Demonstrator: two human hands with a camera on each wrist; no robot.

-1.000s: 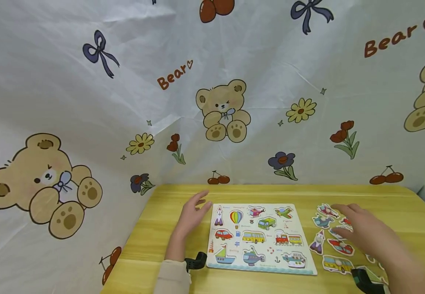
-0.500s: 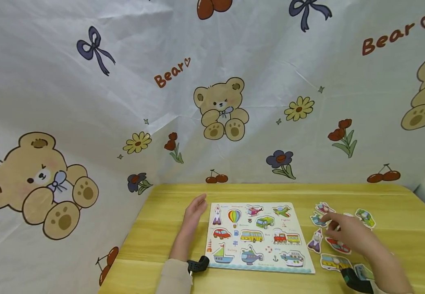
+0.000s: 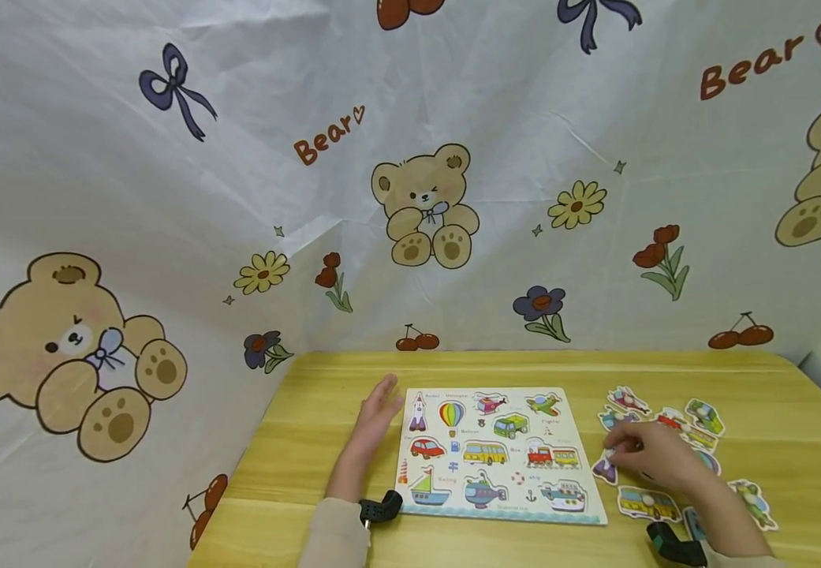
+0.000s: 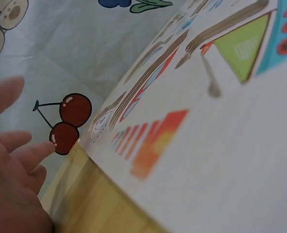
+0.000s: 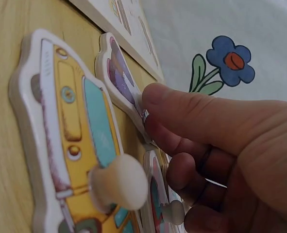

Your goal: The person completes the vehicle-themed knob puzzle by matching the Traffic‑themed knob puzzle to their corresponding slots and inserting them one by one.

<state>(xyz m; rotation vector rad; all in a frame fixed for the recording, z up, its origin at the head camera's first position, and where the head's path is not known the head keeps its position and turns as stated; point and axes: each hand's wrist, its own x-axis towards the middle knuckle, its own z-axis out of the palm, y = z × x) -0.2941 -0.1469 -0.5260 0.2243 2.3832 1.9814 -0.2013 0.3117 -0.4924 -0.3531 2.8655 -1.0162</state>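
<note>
In the head view my right hand [image 3: 654, 454] reaches down over the loose puzzle pieces, right of the white puzzle board [image 3: 516, 514]. Its thumb and index finger pinch the knob of the purple-and-white rocket piece [image 5: 118, 77], seen in the right wrist view; the fingers hide the knob. The rocket lies close to the board's edge. A yellow bus piece [image 5: 75, 121] with a round wooden knob [image 5: 126, 182] lies beside it. My left hand [image 3: 376, 412] is held beside the board's left edge, fingers loosely extended and holding nothing.
Several other pieces lie around the right hand, among them a pink helicopter [image 3: 628, 400], a train [image 3: 701, 436], a green truck [image 3: 705, 416] and a plane [image 3: 754, 503]. Behind the wooden table [image 3: 296, 473] hangs a white bear-print cloth [image 3: 495, 102].
My right hand has moved left and lowered from above the pieces to the rocket, uncovering the train and plane pieces. My left hand stays beside the board, with small finger movements.
</note>
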